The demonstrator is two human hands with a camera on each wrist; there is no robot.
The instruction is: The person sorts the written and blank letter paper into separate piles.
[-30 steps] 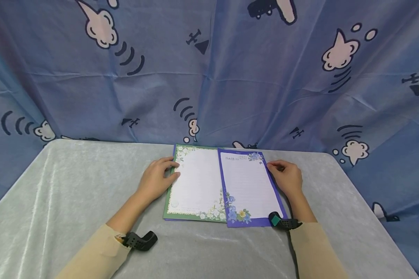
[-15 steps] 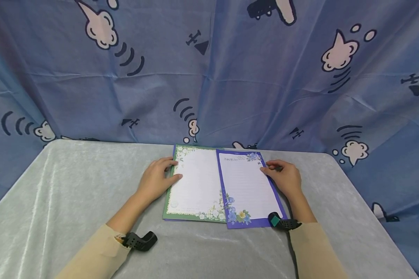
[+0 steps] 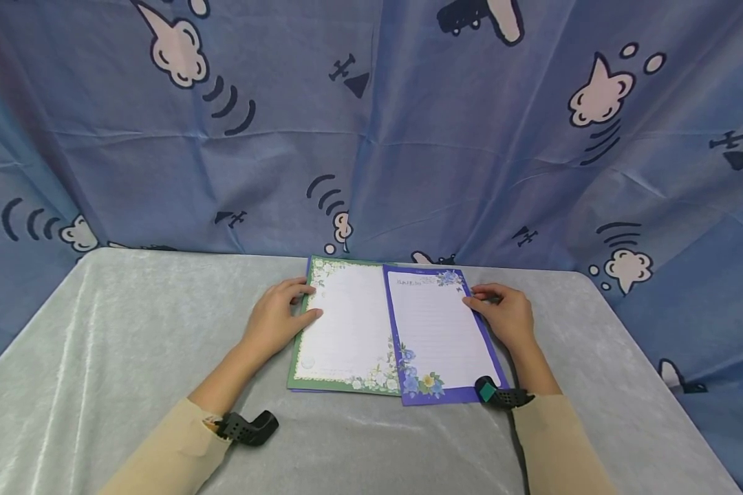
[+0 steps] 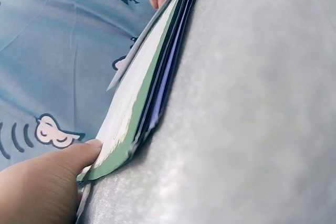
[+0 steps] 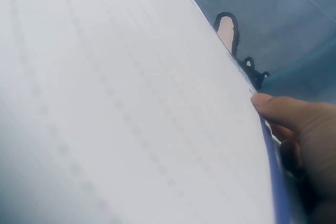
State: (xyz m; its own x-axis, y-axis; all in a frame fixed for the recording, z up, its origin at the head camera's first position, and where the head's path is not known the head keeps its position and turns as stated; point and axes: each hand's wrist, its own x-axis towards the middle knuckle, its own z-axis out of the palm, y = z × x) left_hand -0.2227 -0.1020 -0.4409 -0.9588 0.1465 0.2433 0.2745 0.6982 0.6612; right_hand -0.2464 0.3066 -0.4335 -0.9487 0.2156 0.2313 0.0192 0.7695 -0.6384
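A stack of letter paper lies on the table, its top sheet [image 3: 347, 330] white with a green border and white flowers. Over its right part lies a purple-bordered letter sheet [image 3: 446, 330] with blue flowers and ruled lines. My left hand [image 3: 276, 316] grips the stack's left edge, with the thumb [image 4: 86, 153] on top of the green border. In the left wrist view, dark and purple edges [image 4: 167, 74] of sheets show beneath. My right hand [image 3: 508, 313] pinches the purple-bordered sheet's right edge, thumb [image 5: 275, 107] on top and the other fingers partly hidden below.
A pale grey cloth covers the table [image 3: 130, 330]. Right behind its back edge hangs a blue patterned curtain [image 3: 272, 158]. Black bands with small cameras sit on both wrists, the left camera [image 3: 263, 427] close over the cloth and the right camera [image 3: 488, 390] over the sheet's lower right corner.
The purple-bordered sheet has shifted slightly left. My right thumb has moved from its edge onto its face. The left thumb reaches slightly farther over the green-bordered sheet.
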